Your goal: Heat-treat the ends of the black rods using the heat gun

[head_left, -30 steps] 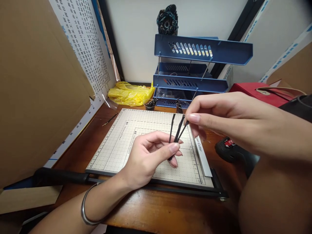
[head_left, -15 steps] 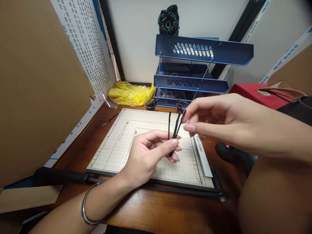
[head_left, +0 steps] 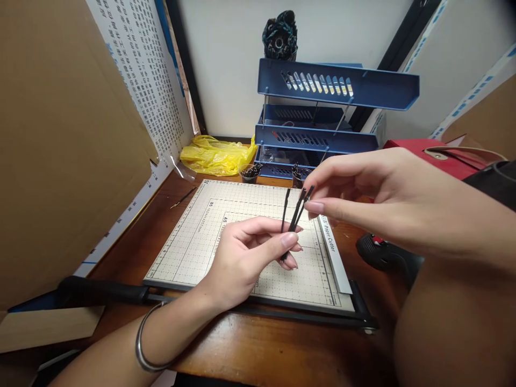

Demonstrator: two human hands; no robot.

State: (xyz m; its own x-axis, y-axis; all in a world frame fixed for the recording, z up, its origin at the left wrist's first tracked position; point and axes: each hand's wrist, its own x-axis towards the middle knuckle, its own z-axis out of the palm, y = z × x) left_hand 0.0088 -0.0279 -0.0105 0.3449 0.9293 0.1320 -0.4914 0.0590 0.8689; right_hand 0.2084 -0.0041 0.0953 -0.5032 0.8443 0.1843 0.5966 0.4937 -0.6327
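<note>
The left hand (head_left: 242, 255) pinches the black sticks (head_left: 298, 209) near their lower ends, above the paper cutter (head_left: 183, 252), which seems to leave their upper ends free to fan out. The right hand (head_left: 374, 193) curls its fingers beside the rightmost tip, perhaps to separate it; whether they grip it, I cannot tell. The cutter lies flat on the desk (head_left: 258, 344).

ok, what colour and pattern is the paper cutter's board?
Cream board, printed with a dark dashed grid and paper-size outlines; best in the head view.
</note>
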